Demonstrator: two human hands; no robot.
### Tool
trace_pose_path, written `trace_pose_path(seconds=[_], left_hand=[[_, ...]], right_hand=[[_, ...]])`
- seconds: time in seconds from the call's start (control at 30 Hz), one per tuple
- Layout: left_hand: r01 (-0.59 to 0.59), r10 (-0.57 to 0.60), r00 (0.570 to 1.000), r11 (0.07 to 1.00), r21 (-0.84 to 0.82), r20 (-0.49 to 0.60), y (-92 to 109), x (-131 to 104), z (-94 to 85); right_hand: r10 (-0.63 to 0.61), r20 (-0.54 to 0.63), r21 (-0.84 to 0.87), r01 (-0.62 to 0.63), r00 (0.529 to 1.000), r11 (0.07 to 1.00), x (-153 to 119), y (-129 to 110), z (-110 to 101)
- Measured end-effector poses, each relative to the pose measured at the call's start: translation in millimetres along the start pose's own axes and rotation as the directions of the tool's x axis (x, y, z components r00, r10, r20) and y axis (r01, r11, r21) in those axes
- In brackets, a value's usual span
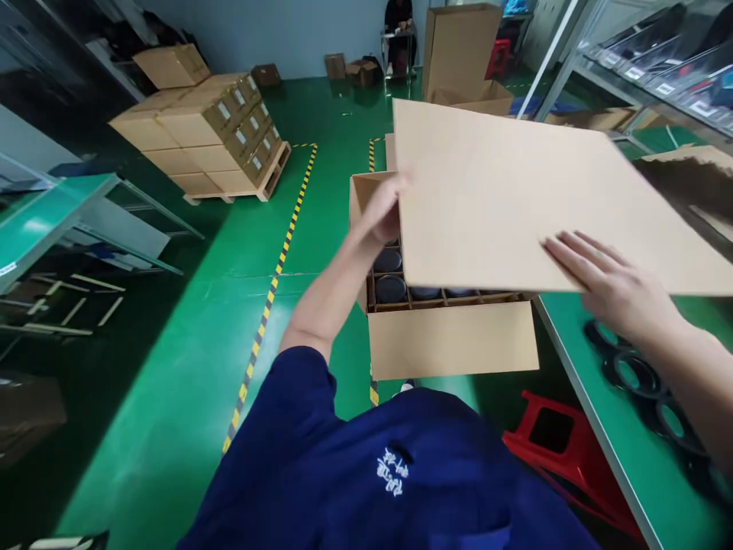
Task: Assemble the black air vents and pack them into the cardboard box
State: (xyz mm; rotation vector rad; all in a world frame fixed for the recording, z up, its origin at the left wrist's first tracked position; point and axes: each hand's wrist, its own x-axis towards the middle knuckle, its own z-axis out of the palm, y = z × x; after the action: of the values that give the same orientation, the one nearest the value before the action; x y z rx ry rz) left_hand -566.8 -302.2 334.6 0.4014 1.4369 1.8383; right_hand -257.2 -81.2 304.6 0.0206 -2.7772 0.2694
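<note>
A flat brown cardboard sheet [492, 198] is held tilted above an open carton [452, 340], covering much of its top. My left hand [385, 210] is closed on the sheet's left edge, its fingertips blurred. Over the sheet's near edge lies my right hand [601, 275], fingers straight on the upper face and thumb out of sight, apparently beneath it. Inside the carton, dark round-topped items [390, 289] sit in cells formed by cardboard dividers [443, 302]. The carton's near flap hangs outward. The sheet hides the rest of the contents.
On the right, a green-topped table [635, 458] carries several black rings [633, 373]. A red stool [558, 443] is below its edge. Stacked cartons [200, 130] on a pallet stand at far left, beyond yellow-black floor tape [275, 283]. A person [399, 34] is at the back.
</note>
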Motion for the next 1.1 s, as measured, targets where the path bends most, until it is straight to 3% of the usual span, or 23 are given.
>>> trace_pose_path(seconds=[0.1,0.2,0.33,0.43,0.57,0.73,0.83,0.97,1.03,1.1], left_hand=[[-0.204,0.206,0.977,0.978,0.038,-0.052,34,-14,-55.3],[-0.304,0.291,0.926,0.952,-0.02,-0.242,29,-32,-113.4],[-0.202,0.142,0.843,0.977,-0.06,-0.519,-26,-69,-176.0],[-0.061,-0.047,0.783,0.987,-0.152,-0.621,-80,-98,-199.3],[0.059,-0.188,0.728,0.975,-0.213,-0.659,-135,-119,-202.1],[0.058,-0.159,0.753,0.983,-0.177,-0.638,-159,-97,-169.7],[0.073,-0.179,0.755,0.979,-0.19,-0.631,-161,-76,-148.0],[0.086,-0.185,0.696,0.981,-0.175,-0.694,-162,-70,-139.4],[0.09,-0.157,0.687,0.987,-0.131,-0.71,-161,-75,-142.7],[0.141,-0.138,0.682,0.988,-0.056,-0.718,-154,-80,-147.6]], right_hand=[[-0.012,-0.047,0.011,0.012,0.999,1.0,69,-17,24],[-0.012,-0.013,0.067,0.012,1.0,0.998,111,-31,62],[-0.045,0.034,0.047,0.043,0.998,0.998,113,-23,144],[-0.016,0.137,-0.062,0.025,0.99,0.998,89,-13,213],[0.009,0.292,-0.129,0.031,0.956,0.991,55,-11,291],[0.044,0.381,-0.084,-0.012,0.924,0.996,20,-12,348],[0.039,0.451,-0.012,-0.038,0.892,0.999,7,-5,365],[-0.037,0.547,0.16,-0.061,0.836,0.985,8,-3,376],[-0.091,0.59,0.236,-0.064,0.803,0.97,18,-6,371],[-0.124,0.647,0.272,-0.076,0.753,0.959,32,-5,352]])
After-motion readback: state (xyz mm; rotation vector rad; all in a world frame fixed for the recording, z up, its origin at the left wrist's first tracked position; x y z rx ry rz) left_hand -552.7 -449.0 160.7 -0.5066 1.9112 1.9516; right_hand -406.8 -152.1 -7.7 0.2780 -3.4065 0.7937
